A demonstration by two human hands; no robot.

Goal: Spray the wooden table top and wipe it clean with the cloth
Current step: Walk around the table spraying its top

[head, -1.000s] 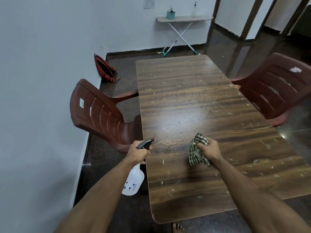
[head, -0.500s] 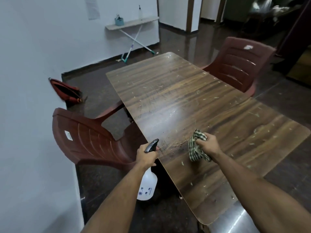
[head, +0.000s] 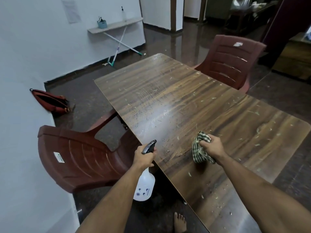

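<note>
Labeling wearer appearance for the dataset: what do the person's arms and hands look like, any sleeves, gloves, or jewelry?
Both forearms are bare up to the frame edge: no sleeves in view. The left hand and right hand wear no gloves, and no watch, bracelet or ring shows on the visible sides. No markings or bandages seen.

left hand [head: 144, 158] grips spray bottle [head: 144, 186] at table edge, nozzle over wooden table top [head: 193, 105] | right hand [head: 212, 147] clutches bunched checked cloth [head: 199, 149] above table | pale crumbs scattered | maroon chair [head: 75, 158] left
</note>
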